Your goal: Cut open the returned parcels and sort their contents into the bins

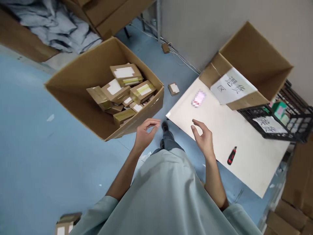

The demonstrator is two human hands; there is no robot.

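My left hand [146,135] is raised in front of me, its fingers curved and apart from the thumb, with nothing in it. It is nearest the front corner of a large cardboard box [73,107], where several small taped parcels [114,88] with white labels lie heaped. Over the edge of a white table [244,173] hovers my right hand [204,138], likewise bare, thumb and fingers parted. On that table are a red and black box cutter [232,156] and a small blurred pinkish item [198,98].
An open cardboard box [256,62] with a handwritten paper sign and a black plastic crate [298,127] stand at the table's back. One small parcel [173,88] lies on the blue floor. Flattened cartons [300,176] are at right; grey cloth-like material [61,26] fills a box upper left.
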